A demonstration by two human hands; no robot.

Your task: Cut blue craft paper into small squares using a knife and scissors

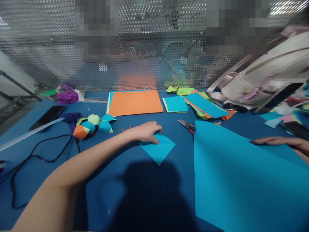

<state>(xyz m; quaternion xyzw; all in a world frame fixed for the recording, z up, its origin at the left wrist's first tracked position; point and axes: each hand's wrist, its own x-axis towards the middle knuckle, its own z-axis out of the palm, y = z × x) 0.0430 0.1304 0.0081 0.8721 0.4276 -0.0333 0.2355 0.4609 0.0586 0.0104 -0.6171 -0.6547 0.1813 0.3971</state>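
My left hand [150,132] is over a small blue paper square [159,151] on the table. Its fingers are bent and the thumb stands apart from them, with the thumb tip on the paper; the hand covers the square's back part. At the right edge, my right hand [282,141] holds a large blue sheet [241,180] by its far side; the sheet is raised and bent, and hides part of that hand. Between the square and the sheet lies a box cutter [187,125] with its blade out, its rear end hidden by the sheet.
Behind are an orange-topped paper stack [136,103], smaller blue-topped stacks [176,104] and green scraps [183,91]. To the left lie folded paper shapes [94,124], a phone [48,116], a black cable [36,156] and purple cord [66,94]. A pale bag [265,69] stands back right.
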